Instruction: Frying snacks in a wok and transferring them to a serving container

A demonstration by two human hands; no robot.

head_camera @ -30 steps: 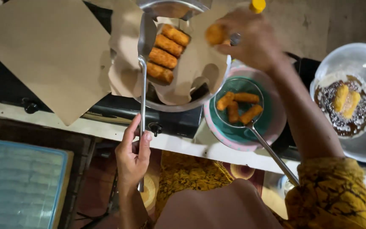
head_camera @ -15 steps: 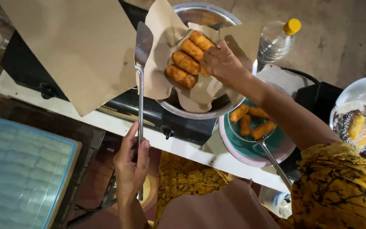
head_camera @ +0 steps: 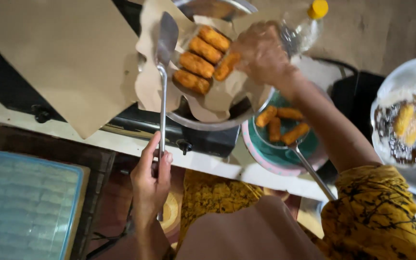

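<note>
Landmark: paper-lined metal bowl [head_camera: 203, 123] on the stove [head_camera: 121, 123].
Right hand [head_camera: 262, 54]: over bowl's right side, fingers curled on a fried roll [head_camera: 227, 66] beside four others.
Left hand [head_camera: 151, 180]: below bowl, closed around spatula [head_camera: 162, 96] handle.
Technique: lay roll parallel, spatula steady.

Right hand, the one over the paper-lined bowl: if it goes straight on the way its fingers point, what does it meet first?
The right hand points left, toward the fried rolls in the paper-lined bowl. It would probably meet the nearest roll, already at its fingertips; depth is unclear.
</note>
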